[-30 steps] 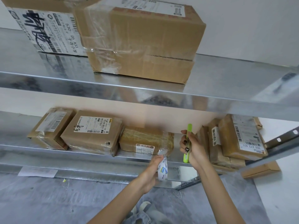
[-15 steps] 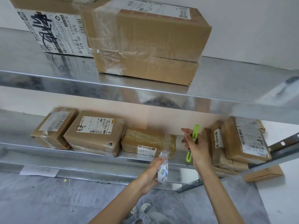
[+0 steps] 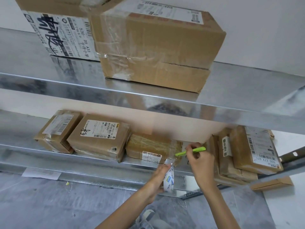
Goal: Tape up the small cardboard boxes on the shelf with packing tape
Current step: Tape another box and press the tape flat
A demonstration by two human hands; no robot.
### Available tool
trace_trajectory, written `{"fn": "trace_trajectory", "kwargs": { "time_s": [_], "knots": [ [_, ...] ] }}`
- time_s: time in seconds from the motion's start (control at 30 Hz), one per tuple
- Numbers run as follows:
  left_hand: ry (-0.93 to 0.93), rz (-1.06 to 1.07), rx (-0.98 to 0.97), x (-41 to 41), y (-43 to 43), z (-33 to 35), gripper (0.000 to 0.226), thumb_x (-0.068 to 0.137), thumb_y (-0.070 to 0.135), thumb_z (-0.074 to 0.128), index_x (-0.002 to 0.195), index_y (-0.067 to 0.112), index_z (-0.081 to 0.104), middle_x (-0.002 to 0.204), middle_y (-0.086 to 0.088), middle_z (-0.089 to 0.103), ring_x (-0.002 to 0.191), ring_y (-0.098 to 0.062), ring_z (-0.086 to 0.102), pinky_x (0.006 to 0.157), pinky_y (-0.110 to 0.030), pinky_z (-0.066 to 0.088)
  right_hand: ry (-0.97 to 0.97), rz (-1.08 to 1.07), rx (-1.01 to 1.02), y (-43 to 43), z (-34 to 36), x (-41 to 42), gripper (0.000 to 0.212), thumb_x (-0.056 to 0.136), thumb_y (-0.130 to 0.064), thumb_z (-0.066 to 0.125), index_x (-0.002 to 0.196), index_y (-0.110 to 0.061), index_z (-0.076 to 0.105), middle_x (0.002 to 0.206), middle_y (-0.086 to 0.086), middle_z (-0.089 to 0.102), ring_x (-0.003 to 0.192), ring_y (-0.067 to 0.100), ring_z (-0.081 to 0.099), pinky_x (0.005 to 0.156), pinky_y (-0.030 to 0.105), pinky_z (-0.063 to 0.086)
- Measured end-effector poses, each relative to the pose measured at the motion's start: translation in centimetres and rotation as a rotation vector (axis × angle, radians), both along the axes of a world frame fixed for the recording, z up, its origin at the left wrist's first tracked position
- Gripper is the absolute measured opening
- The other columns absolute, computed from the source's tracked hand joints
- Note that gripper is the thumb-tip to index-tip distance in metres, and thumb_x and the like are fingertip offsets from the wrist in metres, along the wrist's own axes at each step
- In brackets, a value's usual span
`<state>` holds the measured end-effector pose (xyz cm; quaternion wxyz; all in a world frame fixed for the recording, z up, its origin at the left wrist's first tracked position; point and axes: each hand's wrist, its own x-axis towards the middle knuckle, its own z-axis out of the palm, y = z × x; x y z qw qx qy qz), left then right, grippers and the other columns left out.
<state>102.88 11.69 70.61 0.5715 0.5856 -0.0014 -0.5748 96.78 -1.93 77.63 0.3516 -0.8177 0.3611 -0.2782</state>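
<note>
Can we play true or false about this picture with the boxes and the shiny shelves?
1. The right hand holds a slim bright green cutter. True.
2. The left hand is empty. False: it grips a white roll of clear packing tape.
3. The big brown cardboard box sits on the upper metal shelf. True.
4. Only one box sits on the lower metal shelf. False: several small brown cardboard boxes sit there, in a row and in a pile at the right.
</note>
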Motion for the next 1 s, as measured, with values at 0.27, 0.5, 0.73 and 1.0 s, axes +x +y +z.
{"fn": "trace_trajectory", "kwargs": {
  "time_s": [0.27, 0.5, 0.73, 1.0],
  "knots": [
    [-0.059, 0.000, 0.037, -0.1, -0.2, 0.3, 0.030, 0.096, 0.052, 0.045, 0.111, 0.027, 0.052, 0.102, -0.006, 0.064, 0.088, -0.020, 0.063, 0.088, -0.038, 0.053, -0.082, -0.052, 0.187, 1.9, -0.7, -0.4, 0.024, 0.086, -0.008, 0.063, 0.065, -0.009, 0.051, 0.041, 0.006, 0.055, 0.038, 0.014, 0.057, 0.050, 0.022, 0.046],
    [-0.082, -0.005, 0.029, -0.3, 0.0, 0.9, 0.027, 0.096, 0.051, 0.047, 0.108, 0.027, 0.052, 0.100, -0.002, 0.060, 0.088, -0.018, 0.059, 0.078, -0.031, 0.051, -0.041, -0.022, 0.087, 2.3, -1.4, -0.2, 0.026, 0.086, -0.010, 0.064, 0.064, -0.007, 0.049, 0.043, 0.004, 0.053, 0.041, 0.017, 0.058, 0.047, 0.021, 0.045],
    [-0.083, -0.029, -0.004, -0.1, 0.2, 1.4, 0.024, 0.097, 0.048, 0.047, 0.109, 0.027, 0.051, 0.098, 0.001, 0.057, 0.087, -0.016, 0.057, 0.074, -0.029, 0.050, 0.039, -0.134, -0.031, 2.0, -1.4, -1.3, 0.022, 0.085, -0.011, 0.065, 0.067, -0.010, 0.051, 0.043, -0.002, 0.044, 0.043, 0.014, 0.046, 0.048, 0.023, 0.035],
    [-0.134, -0.029, 0.034, -0.2, 0.0, 1.3, 0.024, 0.095, 0.049, 0.050, 0.109, 0.030, 0.051, 0.108, 0.006, 0.057, 0.092, -0.013, 0.057, 0.073, -0.027, 0.047, 0.066, -0.125, -0.029, -0.2, -1.7, 0.1, 0.026, 0.097, -0.027, 0.047, 0.100, -0.002, 0.055, 0.062, 0.006, 0.057, 0.052, 0.023, 0.054, 0.047, 0.025, 0.031]
  ]
}}
